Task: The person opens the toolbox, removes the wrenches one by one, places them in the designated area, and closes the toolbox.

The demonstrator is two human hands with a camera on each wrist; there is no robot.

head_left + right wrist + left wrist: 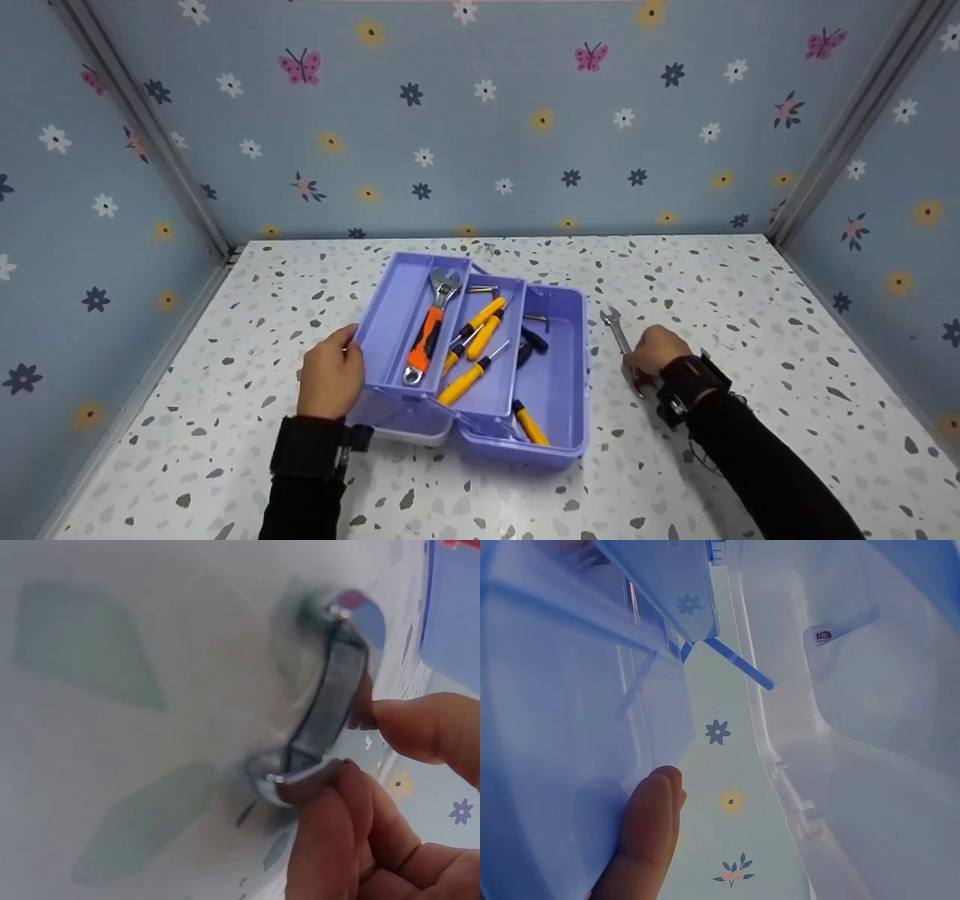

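On the speckled table, to the right of the toolbox, my right hand (pixel 656 351) pinches a silver wrench (pixel 618 330) between thumb and fingers. Its open-ended head points away from me; in the right wrist view the wrench's near end (pixel 328 701) lies close to the tabletop. My left hand (pixel 330 373) grips the left edge of the purple toolbox (pixel 583 375), whose trays are spread out to the left. An adjustable wrench (pixel 427 334) with an orange and black handle lies in the tray's middle compartment. Several yellow-handled screwdrivers (pixel 463 382) lie in the compartment beside it.
Black handles (pixel 534 341) and a yellow handle (pixel 531 424) show in the toolbox's deep base. Thin L-shaped metal keys (pixel 484 289) lie toward its back. Flower-patterned walls (pixel 480 135) close in the table (pixel 712 285) at the back and both sides.
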